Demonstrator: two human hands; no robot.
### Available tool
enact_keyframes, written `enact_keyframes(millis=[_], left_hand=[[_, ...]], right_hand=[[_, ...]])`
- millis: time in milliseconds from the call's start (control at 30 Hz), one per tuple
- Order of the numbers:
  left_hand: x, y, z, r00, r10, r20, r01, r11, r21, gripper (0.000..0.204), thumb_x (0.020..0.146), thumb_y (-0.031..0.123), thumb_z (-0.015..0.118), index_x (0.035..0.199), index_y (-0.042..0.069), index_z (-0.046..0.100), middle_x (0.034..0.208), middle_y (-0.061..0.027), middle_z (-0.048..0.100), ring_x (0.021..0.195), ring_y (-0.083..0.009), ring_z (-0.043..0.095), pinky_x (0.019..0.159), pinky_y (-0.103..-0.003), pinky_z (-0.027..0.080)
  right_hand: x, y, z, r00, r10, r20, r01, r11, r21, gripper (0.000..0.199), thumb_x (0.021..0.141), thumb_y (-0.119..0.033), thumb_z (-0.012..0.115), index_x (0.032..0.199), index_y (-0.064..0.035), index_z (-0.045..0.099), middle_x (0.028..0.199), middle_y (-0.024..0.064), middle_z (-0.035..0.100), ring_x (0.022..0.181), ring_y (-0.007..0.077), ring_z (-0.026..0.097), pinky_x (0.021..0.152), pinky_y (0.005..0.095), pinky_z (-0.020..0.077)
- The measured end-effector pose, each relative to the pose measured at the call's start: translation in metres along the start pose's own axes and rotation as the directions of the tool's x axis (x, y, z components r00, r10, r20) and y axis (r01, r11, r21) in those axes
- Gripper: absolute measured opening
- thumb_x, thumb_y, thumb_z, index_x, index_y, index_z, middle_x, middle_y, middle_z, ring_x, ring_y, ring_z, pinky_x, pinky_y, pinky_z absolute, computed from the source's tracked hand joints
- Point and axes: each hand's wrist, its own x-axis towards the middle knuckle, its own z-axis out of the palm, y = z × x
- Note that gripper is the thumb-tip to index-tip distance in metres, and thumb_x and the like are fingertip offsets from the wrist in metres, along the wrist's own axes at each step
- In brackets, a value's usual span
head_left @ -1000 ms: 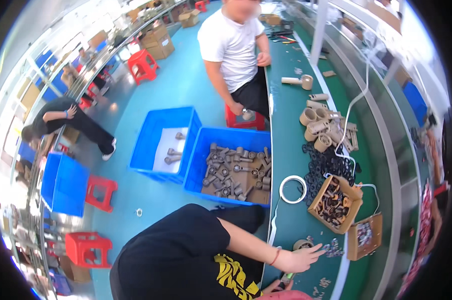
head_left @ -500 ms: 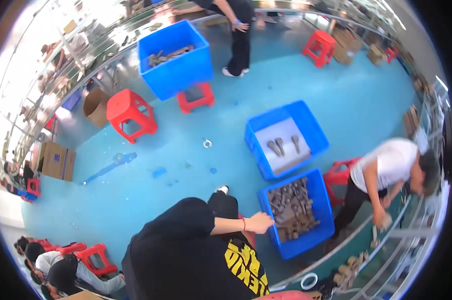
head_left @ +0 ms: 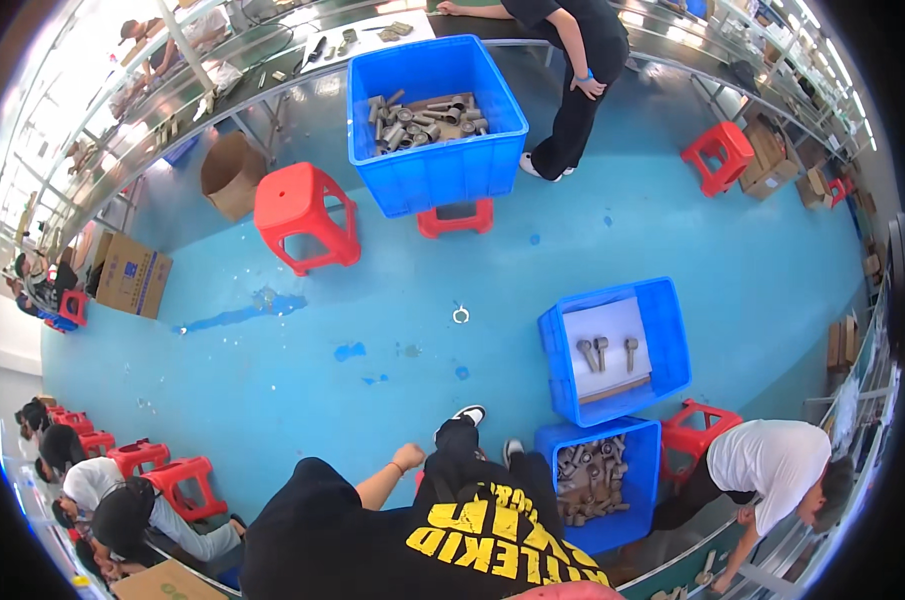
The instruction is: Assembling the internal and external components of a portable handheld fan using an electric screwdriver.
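Note:
My left hand (head_left: 408,457), with a thin red band at the wrist, is held closed in front of my knees. Nothing shows in it. My right hand is out of sight. To the right of my legs stands a blue bin (head_left: 644,485) filled with grey-brown metal parts (head_left: 592,465) that have round heads and stems. Just beyond it, another blue bin (head_left: 669,335) holds three similar parts (head_left: 600,354) on a white sheet. My left hand touches neither bin.
A large blue bin (head_left: 437,180) of metal parts rests on a red stool (head_left: 456,218) ahead, with another red stool (head_left: 307,215) to its left. A white ring (head_left: 460,314) lies on the floor. People work at benches around me; one (head_left: 772,470) bends over at right.
My left hand has come off the near edge of the parts bin and moved left, toward my knees. My view has shifted, and the person at right bends lower.

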Motion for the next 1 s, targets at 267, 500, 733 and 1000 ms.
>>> enact_keyframes(millis=[267,500,733,1000], left_hand=[[0.060,0.051,-0.048,0.997,-0.020,-0.074,0.018,1.000,-0.025,0.029,0.077,0.026,0.055,0.089,0.006,0.072,0.090,-0.0197,0.070,0.082,-0.0362,0.069,0.074,-0.044,0.055],[0.075,0.208,-0.142,0.825,0.301,-0.479,-0.456,0.854,-0.249,0.022,0.084,0.017,0.056,0.098,0.007,0.069,0.089,-0.0161,0.069,0.091,-0.0319,0.066,0.082,-0.041,0.052],[0.068,0.386,-0.346,0.174,0.584,-0.793,-0.541,0.729,0.419,0.062,0.074,0.005,0.065,0.132,0.004,0.044,0.137,-0.0221,0.039,0.131,-0.0403,0.035,0.106,-0.049,0.031],[0.131,0.425,-0.506,0.267,0.734,-0.625,-0.306,0.679,0.667,0.066,0.074,0.026,0.070,0.132,0.006,0.046,0.128,-0.0177,0.049,0.126,-0.0320,0.042,0.104,-0.050,0.030]], right_hand=[[0.082,0.005,0.030,0.984,-0.042,0.174,0.037,0.999,0.032,0.040,0.086,-0.025,0.068,0.114,0.0029,0.060,0.087,0.0111,0.065,0.071,0.0191,0.061,0.063,0.0299,0.0499],[0.133,-0.020,0.066,0.937,-0.038,0.346,0.038,0.999,0.006,0.040,0.087,-0.026,0.067,0.114,0.0025,0.060,0.087,0.0112,0.065,0.073,0.0197,0.062,0.064,0.0305,0.0500],[0.195,-0.077,0.123,0.908,0.045,0.416,-0.021,0.998,-0.062,0.039,0.088,-0.027,0.065,0.114,0.0022,0.060,0.087,0.0113,0.066,0.075,0.0202,0.063,0.066,0.0311,0.0502],[0.226,-0.105,0.109,0.873,0.162,0.460,-0.106,0.984,-0.145,0.039,0.089,-0.027,0.063,0.115,0.0018,0.059,0.088,0.0114,0.066,0.077,0.0209,0.063,0.068,0.0318,0.0503]])
